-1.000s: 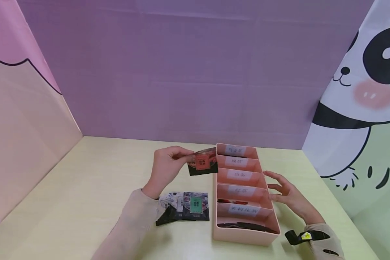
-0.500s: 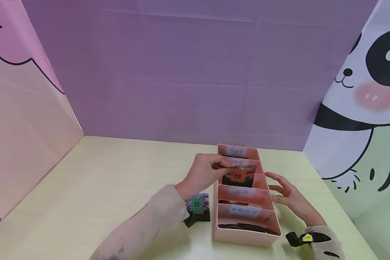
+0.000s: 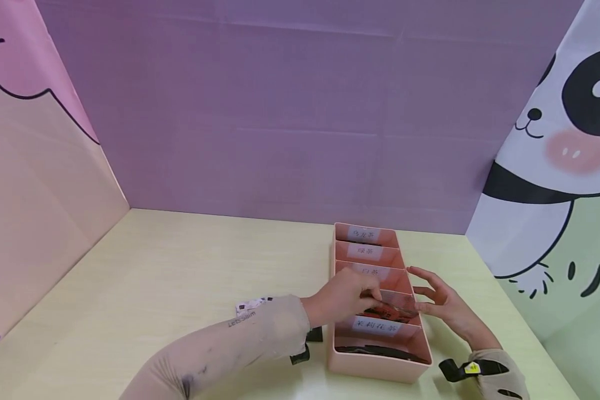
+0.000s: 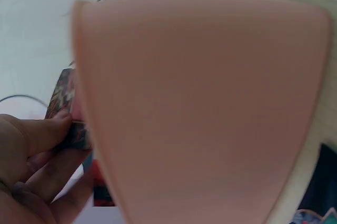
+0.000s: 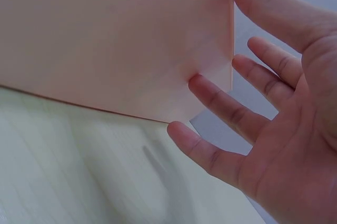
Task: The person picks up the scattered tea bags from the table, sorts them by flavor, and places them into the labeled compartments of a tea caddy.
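Note:
A pink divided box with white paper labels stands on the table. My left hand pinches a tea sachet with a red label, partly lowered into the second compartment from the front. In the left wrist view, thumb and fingers grip the dark, red-patterned sachet beside the box's pink end wall, which hides much of the view. At the box's right side is my right hand, fingers spread. The right wrist view shows its fingertips at the side wall.
Black tea sachets and a white one lie left of the box, mostly covered by the left sleeve. A dark sachet lies in the front compartment. A purple backdrop rises behind the table.
My left hand has carried the red-labelled sachet from left of the box, rightward over it and then down into the second compartment from the front. The right hand has stayed at the box's side.

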Tool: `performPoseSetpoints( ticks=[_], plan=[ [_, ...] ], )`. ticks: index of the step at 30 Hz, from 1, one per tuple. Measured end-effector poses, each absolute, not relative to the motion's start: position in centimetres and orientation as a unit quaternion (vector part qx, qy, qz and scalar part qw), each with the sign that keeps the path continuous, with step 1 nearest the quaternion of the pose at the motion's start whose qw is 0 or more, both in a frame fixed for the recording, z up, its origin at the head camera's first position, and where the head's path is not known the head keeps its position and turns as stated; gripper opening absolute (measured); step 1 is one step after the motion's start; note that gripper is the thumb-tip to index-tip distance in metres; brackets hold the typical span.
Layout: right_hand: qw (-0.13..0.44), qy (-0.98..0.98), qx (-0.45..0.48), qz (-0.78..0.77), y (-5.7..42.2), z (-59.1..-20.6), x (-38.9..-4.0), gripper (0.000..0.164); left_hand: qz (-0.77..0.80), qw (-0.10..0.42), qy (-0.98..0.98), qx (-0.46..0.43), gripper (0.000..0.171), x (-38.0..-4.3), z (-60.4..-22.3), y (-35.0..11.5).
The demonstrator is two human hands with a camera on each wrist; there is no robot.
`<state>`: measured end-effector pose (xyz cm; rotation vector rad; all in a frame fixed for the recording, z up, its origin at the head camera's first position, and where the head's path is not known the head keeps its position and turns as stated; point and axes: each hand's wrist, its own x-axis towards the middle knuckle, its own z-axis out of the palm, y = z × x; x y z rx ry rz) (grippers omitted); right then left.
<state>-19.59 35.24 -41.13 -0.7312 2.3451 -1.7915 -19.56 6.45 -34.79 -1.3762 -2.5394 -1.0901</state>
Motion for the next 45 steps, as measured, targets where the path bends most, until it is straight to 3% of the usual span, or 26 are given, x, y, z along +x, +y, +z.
performPoseSetpoints(
  ticks=[9, 11, 17, 20, 28, 34, 38, 45],
  plan=[
    [0.052, 0.799, -0.197, -0.566, 35.1, -40.9, -19.4, 0.065, -0.303, -0.04, -0.818, -0.487, 0.008, -19.8, -35.7, 6.2],
    [0.053, 0.801, -0.191, -0.565, 35.1, -41.0, -19.4, 0.065, -0.27, -0.027, -0.809, -0.522, 0.012, -20.2, -35.9, 6.0],
    [0.055, 0.797, -0.194, -0.569, 35.2, -41.1, -19.4, 0.066, -0.13, 0.079, -0.797, -0.584, 0.018, -21.0, -35.9, 5.0],
    [0.054, 0.797, -0.2, -0.568, 35.3, -41.1, -19.4, 0.066, -0.079, 0.085, -0.808, -0.578, 0.023, -21.0, -35.6, 4.4],
    [0.055, 0.792, -0.206, -0.572, 35.2, -41.0, -19.4, 0.065, -0.041, -0.004, -0.846, -0.532, 0.048, -21.6, -34.9, 1.7],
    [0.057, 0.787, -0.212, -0.577, 35.2, -40.9, -19.3, 0.065, -0.077, -0.028, -0.875, -0.477, 0.06, -22.9, -34.7, -1.1],
    [0.053, 0.782, -0.217, -0.582, 35.3, -41.0, -19.3, 0.065, -0.119, -0.041, -0.902, -0.412, 0.076, -23.5, -35.0, -3.7],
    [0.061, 0.784, -0.208, -0.581, 35.3, -41.0, -19.3, 0.065, -0.169, -0.145, -0.944, -0.243, 0.1, -23.1, -36.3, -8.4]
  ],
)
